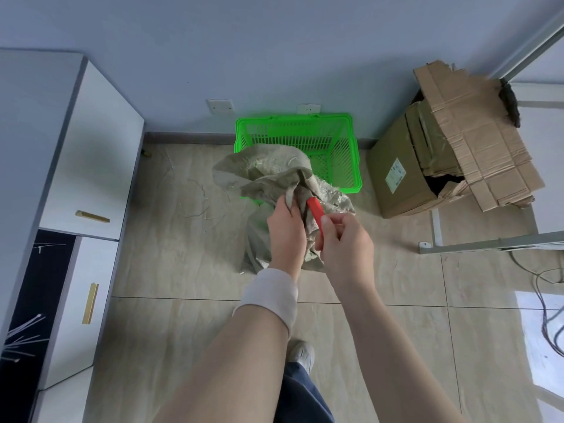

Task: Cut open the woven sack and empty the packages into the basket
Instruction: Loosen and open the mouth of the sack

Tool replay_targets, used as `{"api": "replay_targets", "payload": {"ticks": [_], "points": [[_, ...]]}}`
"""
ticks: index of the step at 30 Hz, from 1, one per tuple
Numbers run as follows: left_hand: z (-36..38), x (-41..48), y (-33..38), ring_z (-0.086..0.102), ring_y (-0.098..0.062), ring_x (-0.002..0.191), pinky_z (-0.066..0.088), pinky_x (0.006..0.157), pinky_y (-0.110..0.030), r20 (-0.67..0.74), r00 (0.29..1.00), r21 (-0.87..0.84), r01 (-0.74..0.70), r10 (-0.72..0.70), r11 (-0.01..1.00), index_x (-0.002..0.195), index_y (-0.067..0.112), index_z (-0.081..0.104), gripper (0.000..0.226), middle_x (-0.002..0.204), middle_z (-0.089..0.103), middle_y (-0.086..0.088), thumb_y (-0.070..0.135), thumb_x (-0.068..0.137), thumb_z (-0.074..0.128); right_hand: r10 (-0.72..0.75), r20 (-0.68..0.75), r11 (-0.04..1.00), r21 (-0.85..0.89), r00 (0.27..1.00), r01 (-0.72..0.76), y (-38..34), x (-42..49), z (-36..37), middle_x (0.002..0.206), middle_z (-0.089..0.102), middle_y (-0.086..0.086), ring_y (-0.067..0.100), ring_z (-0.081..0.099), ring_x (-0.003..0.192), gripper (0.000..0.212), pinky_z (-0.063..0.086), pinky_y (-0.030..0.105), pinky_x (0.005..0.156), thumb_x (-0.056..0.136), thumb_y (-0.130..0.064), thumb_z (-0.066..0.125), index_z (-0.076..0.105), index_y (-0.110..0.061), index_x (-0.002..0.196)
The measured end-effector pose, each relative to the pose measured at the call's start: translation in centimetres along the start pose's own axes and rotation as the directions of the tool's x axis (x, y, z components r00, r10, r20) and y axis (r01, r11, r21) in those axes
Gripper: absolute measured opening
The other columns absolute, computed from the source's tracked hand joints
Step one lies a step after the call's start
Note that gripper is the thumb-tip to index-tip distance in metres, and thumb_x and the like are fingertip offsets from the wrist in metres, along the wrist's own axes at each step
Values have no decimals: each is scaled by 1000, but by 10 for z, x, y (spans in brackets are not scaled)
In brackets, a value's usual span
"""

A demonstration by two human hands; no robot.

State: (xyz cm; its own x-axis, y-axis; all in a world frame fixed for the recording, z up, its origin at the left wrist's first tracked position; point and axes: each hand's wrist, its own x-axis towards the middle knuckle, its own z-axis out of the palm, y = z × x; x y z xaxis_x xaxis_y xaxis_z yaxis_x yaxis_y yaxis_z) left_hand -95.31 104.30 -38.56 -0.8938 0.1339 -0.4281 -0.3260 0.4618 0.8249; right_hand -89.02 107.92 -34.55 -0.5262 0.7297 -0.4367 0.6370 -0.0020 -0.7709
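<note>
Sack, crumpled coarse weave, overlaps slatted green basket.

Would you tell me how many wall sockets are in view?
2: one socket left of the basket, another just above its rim. More may be hidden.

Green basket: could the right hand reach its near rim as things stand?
Likely yes: the right hand, gripping a red cutter, hovers near the green basket, whose right rim shows bare; the woven sack covers only its left corner.
</note>
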Motion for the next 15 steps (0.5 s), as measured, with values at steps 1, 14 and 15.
{"api": "replay_targets", "payload": {"ticks": [1,14,15], "points": [[1,-2,1,56,-31,107,34,73,-21,10,1000,17,-14,13,1000,119,0,53,33,112,62,-20,16,100,31,3,-10,1000,11,1000,-3,-1,2,0,61,58,-1,8,50,50,13,42,19,54,95,-21,46,56,-15,91],[-7,-1,4,56,-30,98,25,63,-19,-25,999,77,-19,21,997,115,-3,54,37,105,61,-19,21,101,29,-72,-21,997,-31,997,71,-4,-10,-1,68,62,4,18,52,60,15,42,31,61,95,-21,46,57,-11,94],[-6,-3,4,54,-27,91,24,62,-17,10,1000,82,-27,27,996,114,-3,53,35,100,60,-18,19,101,29,-51,-28,999,-18,998,50,-3,-7,-2,65,60,2,19,51,59,16,42,31,61,95,-21,46,58,-11,94]]}}
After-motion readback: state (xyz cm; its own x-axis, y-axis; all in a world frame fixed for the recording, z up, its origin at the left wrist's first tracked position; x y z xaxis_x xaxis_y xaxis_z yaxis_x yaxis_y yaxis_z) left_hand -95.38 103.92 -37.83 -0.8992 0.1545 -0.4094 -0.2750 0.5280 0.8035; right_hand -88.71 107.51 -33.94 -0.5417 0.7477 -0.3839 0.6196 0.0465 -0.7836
